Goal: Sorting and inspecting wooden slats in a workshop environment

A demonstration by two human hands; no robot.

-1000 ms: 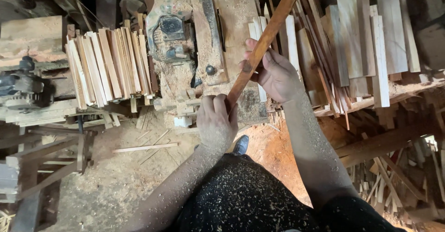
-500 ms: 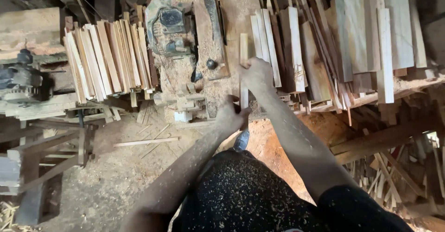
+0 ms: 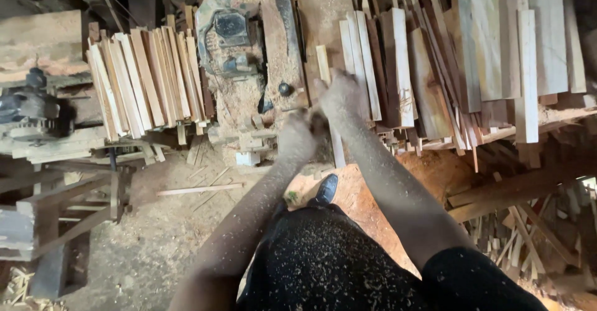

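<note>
A narrow wooden strip [image 3: 324,65] lies lengthwise on the sawdust-covered machine table [image 3: 323,13], its near end sticking out below my hands. My right hand [image 3: 340,95] presses down on the strip with fingers closed over it. My left hand [image 3: 297,138] grips the strip's near part at the table's front edge, touching the right hand. Both forearms are dusted with sawdust. A dusty saw motor unit [image 3: 229,34] sits just left of the strip.
Cut strips stand stacked at the left [image 3: 146,81]. A pile of wider boards [image 3: 472,56] lies at the right. An old machine [image 3: 31,109] sits far left. One loose strip [image 3: 199,190] and my dark shoe [image 3: 326,190] are on the sawdust floor.
The strip was held up at a slant in my right hand. It now lies flat on the table, with both hands pressed on it.
</note>
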